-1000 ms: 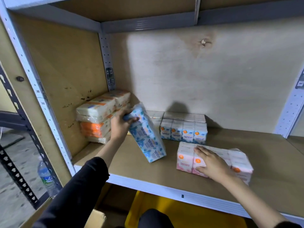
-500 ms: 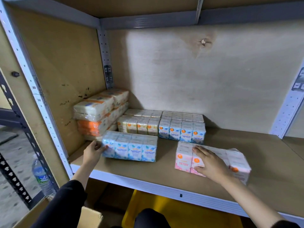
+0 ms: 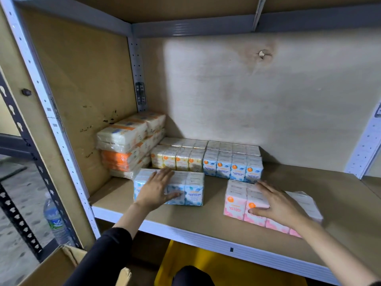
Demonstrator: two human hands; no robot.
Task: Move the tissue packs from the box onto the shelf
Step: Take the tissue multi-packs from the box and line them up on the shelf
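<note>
A blue tissue pack (image 3: 193,193) lies flat near the front left of the wooden shelf (image 3: 206,221). My left hand (image 3: 156,188) rests over its left half, fingers on top and thumb on the front face. A pink tissue pack (image 3: 235,203) lies at the front right, with my right hand (image 3: 278,205) spread over its top and the thumb on its front. Behind them stand a yellow pack (image 3: 177,159) and another blue pack (image 3: 233,168) in a row. The cardboard box (image 3: 51,269) shows at the bottom left, its inside hidden.
Larger white and orange tissue packs (image 3: 123,145) are stacked in the shelf's back left corner. The right part of the shelf board is bare. A yellow bin (image 3: 237,271) sits below the shelf, and a water bottle (image 3: 54,219) stands on the floor at left.
The blue pack went from tilted in my left hand to lying flat on the shelf. My left hand then moved from its left end onto its top. My right hand stayed on the pink pack.
</note>
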